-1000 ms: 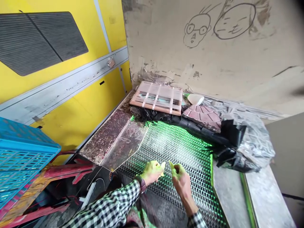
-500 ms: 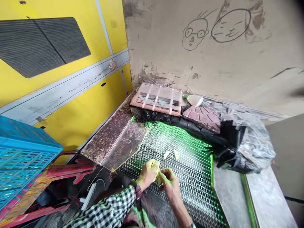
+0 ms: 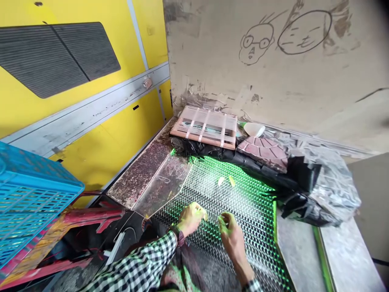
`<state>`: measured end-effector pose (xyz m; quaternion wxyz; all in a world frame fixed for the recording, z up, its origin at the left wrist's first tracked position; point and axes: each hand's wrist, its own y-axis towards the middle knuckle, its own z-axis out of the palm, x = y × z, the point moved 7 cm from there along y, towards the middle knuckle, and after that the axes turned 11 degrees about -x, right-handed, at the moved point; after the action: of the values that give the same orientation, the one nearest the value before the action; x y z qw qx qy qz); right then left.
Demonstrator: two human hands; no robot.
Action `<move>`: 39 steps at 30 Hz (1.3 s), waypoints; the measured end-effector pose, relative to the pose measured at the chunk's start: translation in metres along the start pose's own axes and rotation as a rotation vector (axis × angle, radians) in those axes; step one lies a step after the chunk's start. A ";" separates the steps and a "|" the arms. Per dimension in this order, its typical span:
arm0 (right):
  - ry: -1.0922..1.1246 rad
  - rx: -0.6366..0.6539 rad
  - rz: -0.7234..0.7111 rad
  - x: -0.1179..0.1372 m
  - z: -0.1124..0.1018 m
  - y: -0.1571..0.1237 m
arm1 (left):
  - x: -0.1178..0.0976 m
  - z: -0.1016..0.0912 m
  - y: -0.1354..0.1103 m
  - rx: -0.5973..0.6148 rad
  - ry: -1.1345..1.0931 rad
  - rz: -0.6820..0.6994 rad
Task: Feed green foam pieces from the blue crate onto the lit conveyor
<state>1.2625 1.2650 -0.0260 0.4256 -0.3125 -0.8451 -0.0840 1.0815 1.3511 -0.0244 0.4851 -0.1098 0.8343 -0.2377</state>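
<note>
My left hand [image 3: 192, 219] is above the near part of a metal mesh conveyor belt [image 3: 209, 237]. Its fingers are curled in, and I cannot make out what is in them. To the right, my right hand [image 3: 232, 235] hovers over the same mesh, thumb and forefinger bent toward each other; anything between them is too small to tell. A gap separates the two hands. Farther up the belt lie two pale yellow pieces, a left one [image 3: 221, 181] and a right one [image 3: 232, 181], each a thin curved shape, untouched.
A taped wooden-framed panel [image 3: 203, 125], a white scoop-like object [image 3: 254, 129] and black plastic sheeting [image 3: 299, 174] line the belt's far end. Metal side plates [image 3: 164, 182] flank it. At left, a blue plastic crate [image 3: 36, 194] rests on a red frame [image 3: 88, 217]. Cardboard [image 3: 212, 52] stands behind.
My hands have parted; before, they met over yellow material. My right hand has shifted right. Both yellow pieces have travelled away along the belt, and the view has shifted slightly.
</note>
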 end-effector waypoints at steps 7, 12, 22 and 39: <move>-0.368 -0.026 -0.315 0.033 -0.006 -0.004 | 0.004 -0.014 0.000 0.019 -0.092 0.011; 0.243 0.221 0.031 0.047 0.030 -0.026 | -0.001 -0.009 -0.019 0.059 -0.351 0.001; 0.189 0.176 0.245 0.030 0.028 -0.006 | -0.006 -0.008 -0.013 -0.014 -0.461 -0.072; 0.581 0.205 0.481 0.024 0.055 -0.034 | 0.002 -0.006 -0.008 0.014 -0.317 0.047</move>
<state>1.1951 1.2715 -0.0379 0.6837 -0.4207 -0.5960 0.0179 1.0750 1.3451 -0.0193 0.6169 -0.1230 0.7480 -0.2116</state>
